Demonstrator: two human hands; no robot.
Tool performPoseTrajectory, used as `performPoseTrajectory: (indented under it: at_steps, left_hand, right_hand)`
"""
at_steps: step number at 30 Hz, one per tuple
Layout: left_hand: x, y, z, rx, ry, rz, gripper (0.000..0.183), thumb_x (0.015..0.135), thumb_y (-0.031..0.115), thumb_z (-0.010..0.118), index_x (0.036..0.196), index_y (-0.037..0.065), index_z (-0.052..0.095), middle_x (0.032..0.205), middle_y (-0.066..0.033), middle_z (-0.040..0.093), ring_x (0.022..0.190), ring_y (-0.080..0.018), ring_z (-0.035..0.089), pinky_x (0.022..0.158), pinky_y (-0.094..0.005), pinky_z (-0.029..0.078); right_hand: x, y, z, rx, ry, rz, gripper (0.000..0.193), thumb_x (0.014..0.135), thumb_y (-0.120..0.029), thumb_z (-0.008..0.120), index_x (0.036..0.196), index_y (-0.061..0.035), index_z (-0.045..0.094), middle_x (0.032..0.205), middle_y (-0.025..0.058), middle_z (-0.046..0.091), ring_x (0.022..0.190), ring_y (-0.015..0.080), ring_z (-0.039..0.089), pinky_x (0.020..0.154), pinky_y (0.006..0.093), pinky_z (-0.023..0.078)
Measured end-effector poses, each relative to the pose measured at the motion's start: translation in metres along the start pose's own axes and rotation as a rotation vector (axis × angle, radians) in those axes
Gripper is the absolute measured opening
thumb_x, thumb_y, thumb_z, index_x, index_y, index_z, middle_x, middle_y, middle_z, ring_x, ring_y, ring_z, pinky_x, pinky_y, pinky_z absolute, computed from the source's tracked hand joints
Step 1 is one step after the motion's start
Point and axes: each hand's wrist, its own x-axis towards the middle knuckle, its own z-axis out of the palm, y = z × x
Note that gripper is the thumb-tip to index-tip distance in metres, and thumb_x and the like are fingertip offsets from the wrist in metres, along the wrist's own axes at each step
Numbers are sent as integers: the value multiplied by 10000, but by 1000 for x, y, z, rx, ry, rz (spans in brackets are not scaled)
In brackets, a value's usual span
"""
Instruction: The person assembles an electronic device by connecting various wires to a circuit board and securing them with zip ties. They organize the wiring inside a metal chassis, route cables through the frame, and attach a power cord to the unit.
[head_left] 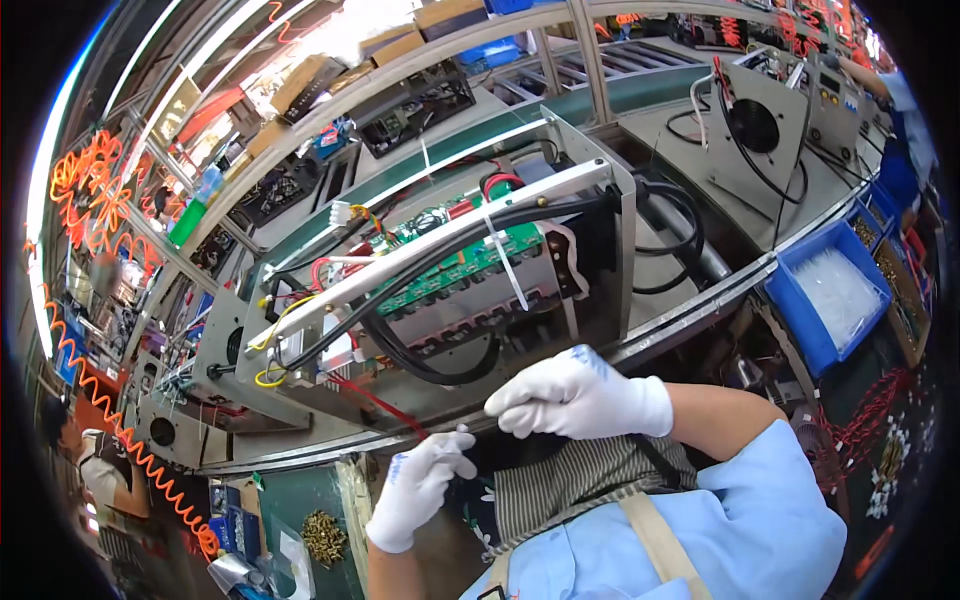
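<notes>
In front of me stands an open metal machine chassis (622,250) with a green circuit board (450,270) inside. A thick black cable (430,262) runs along its near rail, and a white cable tie (506,262) hangs from that rail with its tail loose. Both my hands wear white gloves. My left hand (420,487) is below the chassis, its fingers curled together close to the end of a red cable (378,402); whether it touches the cable I cannot tell. My right hand (575,395), at the chassis's near lower edge, has its fingers closed, their contents hidden.
A blue bin (812,330) of thin white strips sits on the right. Brass-coloured screws (325,538) lie in a pile at lower left. An orange coiled hose (120,425) hangs at left, near another person (110,480). Another chassis with a fan (752,125) stands at far right.
</notes>
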Motion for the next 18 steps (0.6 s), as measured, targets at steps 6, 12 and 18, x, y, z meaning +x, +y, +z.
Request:
performPoseTrajectory:
  at_steps: [6,12,18]
  left_hand:
    - [11,15,17,99,-146,26,262,926,65,527,1175,10,587,846,-129,715,823,-222,713,747,-330,544]
    - [10,27,8,79,-76,10,269,910,-2,475,1151,-19,591,904,-94,691,892,-174,668,844,-311,512]
    - [6,64,-19,-182,465,121,357,968,30,457,1310,-61,502,1101,-94,667,919,-112,606,828,-279,499]
  right_hand:
    - [-2,7,8,-231,-123,-74,256,944,-155,643,1142,8,642,957,147,694,861,248,692,755,314,543]
    - [-3,0,-6,-185,-52,119,157,976,-88,584,1077,14,649,822,45,681,728,76,625,680,242,525]
    - [25,-42,-30,-277,-7,-179,101,926,-40,617,1020,-5,628,854,79,679,740,137,665,674,269,537]
